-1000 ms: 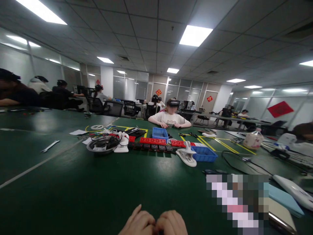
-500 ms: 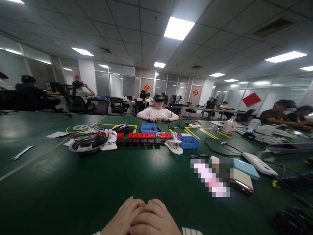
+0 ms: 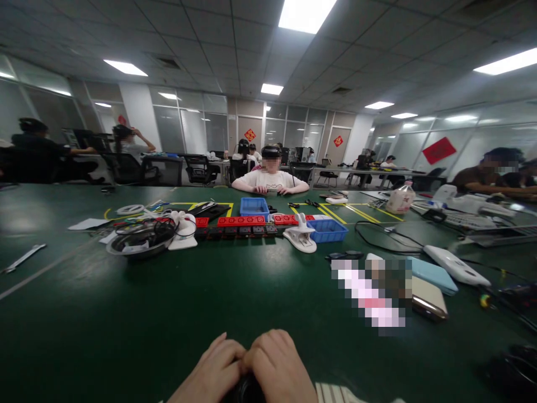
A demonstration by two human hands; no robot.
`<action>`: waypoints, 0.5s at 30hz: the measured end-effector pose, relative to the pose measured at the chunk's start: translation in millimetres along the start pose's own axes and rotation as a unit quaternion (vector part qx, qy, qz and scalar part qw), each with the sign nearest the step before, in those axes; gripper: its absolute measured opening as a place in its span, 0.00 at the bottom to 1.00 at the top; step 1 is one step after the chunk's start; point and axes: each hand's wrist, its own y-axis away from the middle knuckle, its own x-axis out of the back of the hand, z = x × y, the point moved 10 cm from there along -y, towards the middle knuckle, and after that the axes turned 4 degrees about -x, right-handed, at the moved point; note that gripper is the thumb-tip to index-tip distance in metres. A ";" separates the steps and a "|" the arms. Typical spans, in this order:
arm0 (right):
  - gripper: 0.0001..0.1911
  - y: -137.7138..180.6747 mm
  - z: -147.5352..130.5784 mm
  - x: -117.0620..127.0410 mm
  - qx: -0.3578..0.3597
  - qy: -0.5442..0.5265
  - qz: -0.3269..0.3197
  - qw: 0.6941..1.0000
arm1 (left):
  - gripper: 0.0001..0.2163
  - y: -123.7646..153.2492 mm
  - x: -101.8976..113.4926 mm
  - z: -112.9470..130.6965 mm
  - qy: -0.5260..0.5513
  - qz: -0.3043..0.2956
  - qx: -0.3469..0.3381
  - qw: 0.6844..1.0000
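Note:
My left hand (image 3: 212,372) and my right hand (image 3: 277,366) rest together at the near edge of the green table (image 3: 126,324), fingers curled and touching each other. A small dark object (image 3: 247,389) shows between and under them; I cannot make out what it is. Both hands appear closed around it. Nothing else lies within close reach of them.
Mid-table stand a dish of cables (image 3: 138,240), a row of red blocks (image 3: 243,221), two blue bins (image 3: 327,229), white clamps (image 3: 300,238). Phones and a power bank (image 3: 432,274) lie right. A wrench (image 3: 23,257) lies left. A person (image 3: 271,179) sits opposite; others sit around.
The view has tilted down and turned slightly right. My hands have shifted from overlapping to side by side, and a dark object now shows between them.

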 end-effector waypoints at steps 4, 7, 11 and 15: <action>0.30 -9.9 -21.0 8.9 0.063 -0.063 -0.092 0.992 | 0.11 3.8 1.1 4.1 0.009 0.036 -0.014 0.999; 0.26 -11.1 -31.5 12.5 0.073 -0.101 -0.113 0.986 | 0.10 7.4 0.4 1.5 0.002 0.058 -0.011 0.998; 0.29 -9.0 -18.7 13.0 -0.009 -0.029 -0.076 0.997 | 0.26 9.5 3.6 -0.1 0.016 0.089 -0.019 0.996; 0.28 -4.0 -16.9 1.6 -0.016 0.002 -0.166 0.986 | 0.19 6.8 5.5 5.8 0.004 0.103 -0.023 0.994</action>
